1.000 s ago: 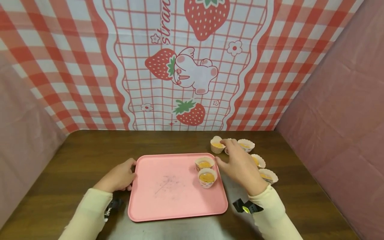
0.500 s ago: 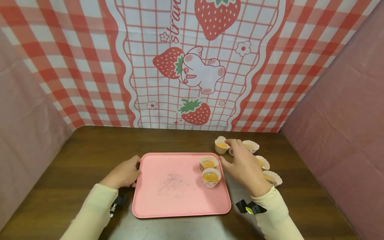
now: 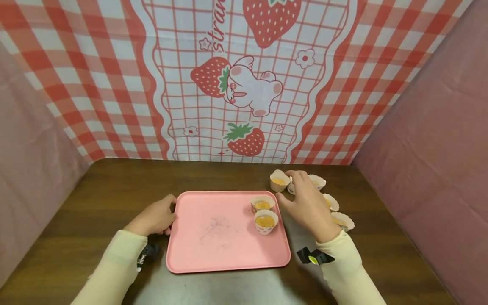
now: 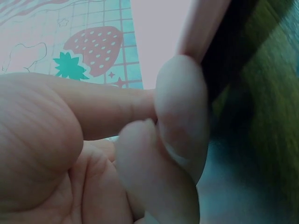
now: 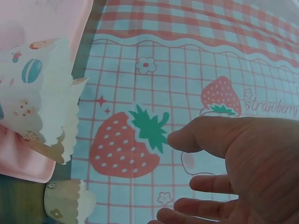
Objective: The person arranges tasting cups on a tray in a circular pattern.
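Note:
A pink tray (image 3: pixel 206 258) lies on the table, and my left hand (image 3: pixel 157 217) grips its left edge. The left wrist view shows the thumb and fingers (image 4: pixel 182 102) pinching the tray's rim. Two paper baking cups with orange-yellow filling stand at the tray's right side, a front cup (image 3: pixel 265 222) and a rear cup (image 3: pixel 257 208). My right hand (image 3: pixel 308 207) hovers past the tray's right edge, its fingers spread with nothing between them in the right wrist view. Its fingertips are right by a baking cup (image 3: pixel 291 188), mostly hidden behind them. Left of that stands another cup (image 3: pixel 279 183).
More filled baking cups stand on the right of the table: one at the back (image 3: pixel 318 181), one beside my right hand (image 3: pixel 331 202) and one nearer (image 3: pixel 343 221). A checked strawberry cloth (image 3: pixel 183 84) hangs behind the table (image 3: pixel 126 178). Pink cloth (image 3: pixel 427 127) hangs at the right.
The head view has shifted slightly, so everything sits a little differently in frame. Both hands, the tray and the cups keep about the same places relative to each other.

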